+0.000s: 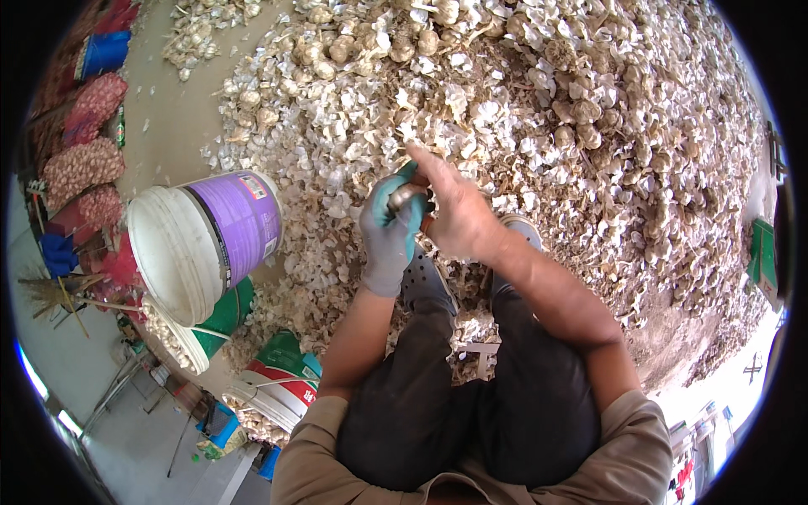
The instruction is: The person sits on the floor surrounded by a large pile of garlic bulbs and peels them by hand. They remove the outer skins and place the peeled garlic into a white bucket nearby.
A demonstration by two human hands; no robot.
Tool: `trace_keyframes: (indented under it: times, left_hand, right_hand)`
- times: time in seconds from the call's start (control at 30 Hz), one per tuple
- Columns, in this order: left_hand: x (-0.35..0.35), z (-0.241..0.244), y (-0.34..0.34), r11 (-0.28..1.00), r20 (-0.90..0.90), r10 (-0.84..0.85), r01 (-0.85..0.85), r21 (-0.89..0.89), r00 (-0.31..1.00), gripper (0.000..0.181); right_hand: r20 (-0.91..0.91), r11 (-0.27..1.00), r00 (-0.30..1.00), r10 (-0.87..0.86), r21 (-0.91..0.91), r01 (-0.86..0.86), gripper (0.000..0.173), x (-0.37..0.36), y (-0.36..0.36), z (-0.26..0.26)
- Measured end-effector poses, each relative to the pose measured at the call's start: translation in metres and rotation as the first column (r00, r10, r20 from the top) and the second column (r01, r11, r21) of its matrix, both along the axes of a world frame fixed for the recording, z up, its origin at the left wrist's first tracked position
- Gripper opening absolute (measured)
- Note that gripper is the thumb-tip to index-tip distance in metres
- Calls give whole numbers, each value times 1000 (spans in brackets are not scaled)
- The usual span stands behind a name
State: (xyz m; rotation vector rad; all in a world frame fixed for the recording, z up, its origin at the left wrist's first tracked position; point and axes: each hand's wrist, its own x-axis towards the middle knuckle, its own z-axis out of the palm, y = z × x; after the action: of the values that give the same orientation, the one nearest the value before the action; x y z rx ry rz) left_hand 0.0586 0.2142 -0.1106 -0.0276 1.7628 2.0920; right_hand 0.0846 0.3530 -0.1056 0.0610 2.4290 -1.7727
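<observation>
My left hand (pixel 391 233) wears a grey work glove with teal-coated fingers. Its fingers curl around a whitish garlic bulb (pixel 407 197), which they partly cover. Bare and blurred, my right hand (pixel 457 211) is right beside the bulb, fingers stretched over the gloved fingertips. A small orange-brown thing (pixel 427 225) shows at its underside; whether that hand grips it I cannot tell. Below and around both hands spreads a thick layer of garlic skins (pixel 328 170). Whole garlic bulbs (pixel 587 113) lie heaped at the far side and right.
A white bucket (pixel 170 252) with a purple label stands at left. Near it are a green bucket (pixel 233 309) and a red-and-green bucket (pixel 284 366), both holding garlic. Mesh sacks (pixel 85 167) line the far left. My clogs (pixel 426 278) rest among the skins.
</observation>
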Motion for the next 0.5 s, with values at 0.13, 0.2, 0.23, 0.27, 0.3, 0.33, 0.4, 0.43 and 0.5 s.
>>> trace_keyframes:
  times: [0.13, 0.2, 0.23, 0.27, 0.3, 0.33, 0.4, 0.43, 0.5]
  left_hand:
    - [-15, -7, -9, 998, 147, 57, -50, -46, 988, 33]
    - [-19, -4, 2, 967, 285, 206, -240, 90, 936, 32]
    - [-19, -2, 6, 910, 370, 285, -371, 185, 884, 31]
    - [-18, -3, 4, 848, 410, 250, -403, 344, 877, 38]
    - [-16, 1, 8, 893, 338, 203, -316, 320, 919, 40]
    - [-13, 8, 11, 930, 267, 150, -228, 288, 952, 42]
    - [-6, 16, 9, 995, 10, 25, -26, 93, 1000, 47]
    - [-6, 18, 5, 1000, -24, 7, -7, 3, 1000, 44]
    - [-9, 23, 1, 985, -92, -34, 17, -175, 995, 37]
  right_hand:
    - [-183, 981, 972, -150, 96, 169, 91, 5, -16, -4]
    - [-260, 924, 928, -269, 203, 325, 78, 6, -19, -3]
    - [-229, 946, 945, -233, 172, 275, 70, 7, -18, -5]
    - [-200, 965, 960, -195, 138, 225, 62, 8, -14, -8]
    - [-166, 978, 973, -159, 109, 178, 54, 8, -10, -7]
    - [-1, 969, 974, -227, -101, 226, 42, 10, -10, -6]
    - [-20, 982, 987, -161, -99, 159, 44, 6, 1, -3]
    - [-29, 987, 991, -127, -100, 124, 45, 5, 4, -2]
    - [-168, 990, 976, -140, 7, 143, 38, 6, 0, -3]
